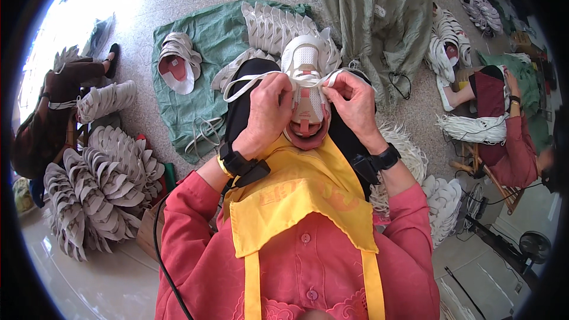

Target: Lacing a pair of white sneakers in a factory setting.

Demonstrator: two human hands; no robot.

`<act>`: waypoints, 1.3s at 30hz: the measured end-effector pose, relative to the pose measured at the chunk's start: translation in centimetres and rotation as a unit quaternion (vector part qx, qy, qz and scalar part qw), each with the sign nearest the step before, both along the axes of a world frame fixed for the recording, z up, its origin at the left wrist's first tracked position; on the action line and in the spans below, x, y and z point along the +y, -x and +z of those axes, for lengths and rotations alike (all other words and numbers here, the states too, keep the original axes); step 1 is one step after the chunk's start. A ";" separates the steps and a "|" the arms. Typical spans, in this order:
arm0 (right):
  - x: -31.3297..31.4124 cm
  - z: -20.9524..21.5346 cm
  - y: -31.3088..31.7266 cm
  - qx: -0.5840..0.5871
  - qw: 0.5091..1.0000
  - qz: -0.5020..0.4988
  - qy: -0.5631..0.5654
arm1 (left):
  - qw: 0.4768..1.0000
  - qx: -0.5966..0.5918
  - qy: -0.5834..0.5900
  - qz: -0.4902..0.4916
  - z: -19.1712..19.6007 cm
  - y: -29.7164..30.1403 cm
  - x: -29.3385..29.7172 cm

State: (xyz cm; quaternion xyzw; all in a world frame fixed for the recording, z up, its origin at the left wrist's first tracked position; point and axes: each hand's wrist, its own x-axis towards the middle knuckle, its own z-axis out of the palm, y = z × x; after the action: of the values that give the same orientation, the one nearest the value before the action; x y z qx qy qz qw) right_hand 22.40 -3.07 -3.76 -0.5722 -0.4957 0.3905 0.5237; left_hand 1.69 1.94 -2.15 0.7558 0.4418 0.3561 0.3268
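Over the lap, against a yellow cloth apron (296,201), a white mesh shoe upper with a pink lining (305,92) is held toe away from the body. The left hand (267,115) is closed on it, its fingers (278,86) pinching a flat white lace (243,88) at the eyelets. The right hand (355,106) is likewise closed, the lace being pinched from the other side. Behind, on the floor, a green woven sack (204,53) is spread under stacked grey-white uppers (275,26). Another heap of cut grey pieces (98,192) lies at the left.
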 end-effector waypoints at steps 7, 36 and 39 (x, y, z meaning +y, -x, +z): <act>-0.5 1.0 0.2 -0.109 0.992 -0.057 0.006 | 0.994 -0.042 0.080 0.060 -0.3 0.6 0.7; -1.7 2.8 1.7 -0.465 0.875 0.075 -0.109 | 0.995 0.063 -0.057 -0.056 0.1 0.8 -1.0; -1.4 3.4 1.7 -0.493 0.861 0.100 -0.074 | 0.995 0.050 -0.069 -0.054 -0.5 0.8 -1.0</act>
State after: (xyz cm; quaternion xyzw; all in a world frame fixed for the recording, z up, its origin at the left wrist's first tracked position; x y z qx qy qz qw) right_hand 20.73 -4.44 -0.37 -0.5973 -0.7709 0.0699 0.2102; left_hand 0.87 0.94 -2.60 0.8162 0.3900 0.3297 0.2701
